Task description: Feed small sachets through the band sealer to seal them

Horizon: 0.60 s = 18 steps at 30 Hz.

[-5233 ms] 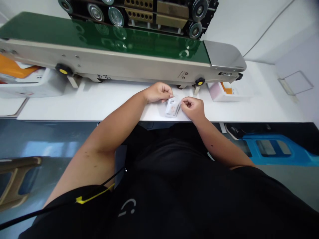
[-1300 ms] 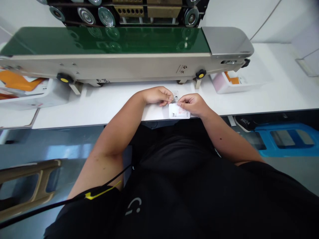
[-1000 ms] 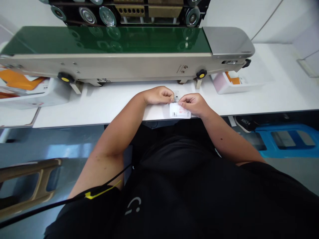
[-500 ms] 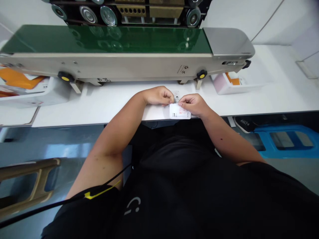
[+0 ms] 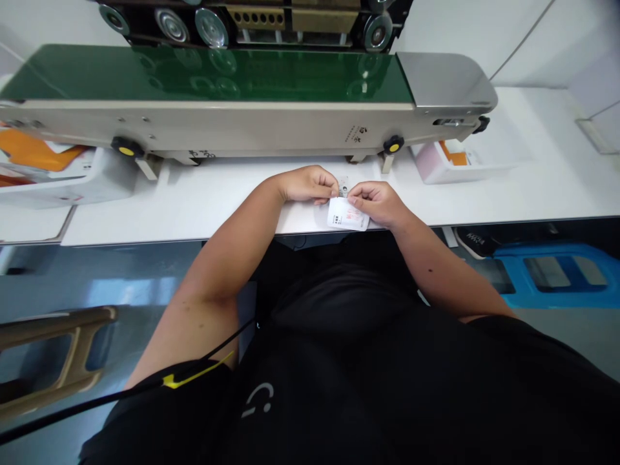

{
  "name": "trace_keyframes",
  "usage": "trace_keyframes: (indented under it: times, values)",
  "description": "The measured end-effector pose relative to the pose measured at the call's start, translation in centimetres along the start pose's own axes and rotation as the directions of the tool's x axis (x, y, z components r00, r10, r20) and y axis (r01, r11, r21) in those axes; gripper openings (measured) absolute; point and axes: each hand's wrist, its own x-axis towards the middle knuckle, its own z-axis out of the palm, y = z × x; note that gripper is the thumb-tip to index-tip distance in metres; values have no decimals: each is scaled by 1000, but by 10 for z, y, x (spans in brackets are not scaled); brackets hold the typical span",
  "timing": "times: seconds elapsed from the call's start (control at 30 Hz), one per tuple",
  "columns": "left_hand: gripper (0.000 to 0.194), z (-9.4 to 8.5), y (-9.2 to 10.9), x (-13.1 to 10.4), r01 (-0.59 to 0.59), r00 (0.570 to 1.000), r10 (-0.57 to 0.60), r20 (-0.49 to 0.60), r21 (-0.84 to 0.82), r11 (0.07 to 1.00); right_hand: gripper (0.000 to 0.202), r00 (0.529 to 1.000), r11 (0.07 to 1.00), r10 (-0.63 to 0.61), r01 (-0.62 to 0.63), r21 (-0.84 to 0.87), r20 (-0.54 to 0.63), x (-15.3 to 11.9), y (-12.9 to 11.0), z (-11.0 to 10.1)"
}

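Observation:
A small white pouch (image 5: 343, 218) with black and red print hangs tilted over the front part of the white table. My right hand (image 5: 380, 203) pinches its upper edge between thumb and fingers. At the pouch's upper left corner, my left hand (image 5: 310, 184) is closed with thumb and fingertips pressed together on the edge. Just behind the pouch, between both hands, shows a small clear piece with dark print (image 5: 343, 185); whether it is part of the pouch I cannot tell.
A machine with a green conveyor belt (image 5: 271, 76) spans the back of the table (image 5: 217, 200). White bins with orange packets stand at left (image 5: 104, 181) and right (image 5: 455, 169). A blue stool (image 5: 527, 284) and a tan stool (image 5: 80, 352) are below.
The pouch has tilted a little, its right lower corner dropping and its left side rising slightly. Both hands stay in nearly the same place.

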Motion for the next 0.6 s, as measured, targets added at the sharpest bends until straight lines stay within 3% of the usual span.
trace_keyframes:
  times: [0.3, 0.5, 0.6]
  values:
    - [27, 0, 0, -1, -12, 997, 4, -75, -104, 994, 50, 995, 997, 14, -21, 73, 104, -3, -3, -2]
    - [34, 2, -2, 2, -68, 982, 36, -187, -167, 984, 50, 999, 921, 27, -37, 387, 32, -7, -7, -11]
    - [36, 1, -4, 4, -72, 984, 41, -171, -180, 981, 48, 996, 907, 88, -86, 412, 12, -13, -2, -21]
